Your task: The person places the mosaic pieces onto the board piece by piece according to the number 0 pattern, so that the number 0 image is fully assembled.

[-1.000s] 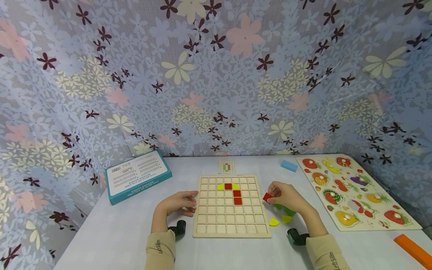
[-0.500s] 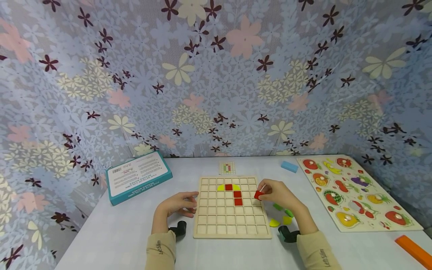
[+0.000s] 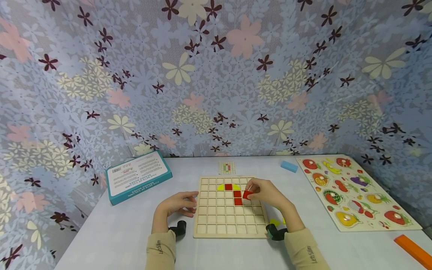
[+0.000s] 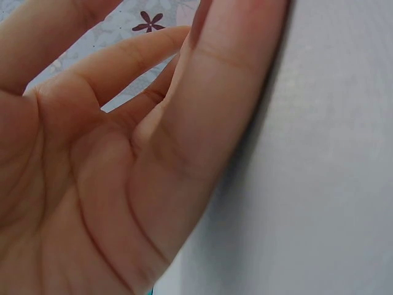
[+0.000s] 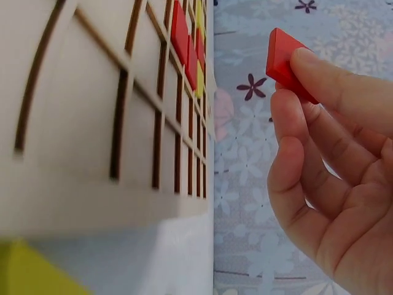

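1. The right hand (image 3: 266,193) hovered over the right part of the wooden grid board (image 3: 231,225), fingertips pinching a red square piece (image 3: 247,194) (the right wrist view showed the piece (image 5: 285,61) gripped between thumb and fingers, held clear of the board's surface).
2. The red piece sat in the air just beside the red squares already set in the board (image 3: 237,197), which formed a short column under a top row of one red square flanked by two yellow quarter-round pieces (image 3: 220,186).
3. The left hand (image 3: 177,204) rested on the white table (image 3: 118,240) against the board's left edge, fingers loosely curled and holding nothing; the left wrist view showed only a relaxed palm (image 4: 104,184) beside the table.
4. A loose yellow piece (image 3: 274,222) lay near the right wrist, partly hidden.
5. Behind the board lay a small pattern card (image 3: 227,167); a teal box (image 3: 137,176) stood to the left, a blue block (image 3: 289,166) and a fruit puzzle board (image 3: 354,191) to the right, an orange bar (image 3: 413,250) at the near right corner.
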{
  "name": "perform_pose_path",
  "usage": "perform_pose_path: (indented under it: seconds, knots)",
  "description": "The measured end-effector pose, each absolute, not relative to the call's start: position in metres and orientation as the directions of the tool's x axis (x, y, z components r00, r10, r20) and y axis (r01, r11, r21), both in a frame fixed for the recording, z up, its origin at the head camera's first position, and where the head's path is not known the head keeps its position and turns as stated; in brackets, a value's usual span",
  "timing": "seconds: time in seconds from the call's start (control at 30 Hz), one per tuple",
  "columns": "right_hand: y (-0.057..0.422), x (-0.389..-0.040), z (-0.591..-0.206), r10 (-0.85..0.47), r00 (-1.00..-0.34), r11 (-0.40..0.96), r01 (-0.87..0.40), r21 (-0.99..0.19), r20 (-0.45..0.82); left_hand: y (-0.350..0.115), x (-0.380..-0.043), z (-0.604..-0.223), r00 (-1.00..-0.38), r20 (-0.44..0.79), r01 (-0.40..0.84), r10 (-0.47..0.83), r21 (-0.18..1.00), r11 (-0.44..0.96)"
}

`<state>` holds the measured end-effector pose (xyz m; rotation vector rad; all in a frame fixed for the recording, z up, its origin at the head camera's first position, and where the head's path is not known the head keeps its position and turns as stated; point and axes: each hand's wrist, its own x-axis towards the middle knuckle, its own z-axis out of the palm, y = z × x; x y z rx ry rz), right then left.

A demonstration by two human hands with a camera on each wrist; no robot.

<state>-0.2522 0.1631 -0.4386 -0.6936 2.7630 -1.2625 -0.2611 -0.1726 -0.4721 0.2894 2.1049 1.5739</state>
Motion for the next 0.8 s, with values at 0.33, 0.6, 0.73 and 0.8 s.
perform_pose_path:
  seconds: [0.33,0.6,0.73,0.8]
  knots:
    - [0.148,-0.250,-0.439,-0.439,-0.887,0.560,-0.395,-0.728,0.144,-0.172,-0.259,-0.469,-0.857,-0.259,-0.120,0.445,0.941,0.316]
    - [0.140,-0.248,-0.448,-0.482,-0.871,0.543,-0.383,-0.748,0.096,-0.172,-0.258,-0.468,-0.861,-0.259,-0.120,0.438,0.940,0.320]
    - [0.138,-0.248,-0.451,-0.500,-0.864,0.560,-0.373,-0.740,0.057,-0.171,-0.258,-0.468,-0.861,-0.262,-0.123,0.437,0.939,0.320]
    - [0.137,-0.247,-0.451,-0.506,-0.861,0.564,-0.376,-0.735,0.052,-0.171,-0.258,-0.468,-0.861,-0.262,-0.125,0.436,0.940,0.318]
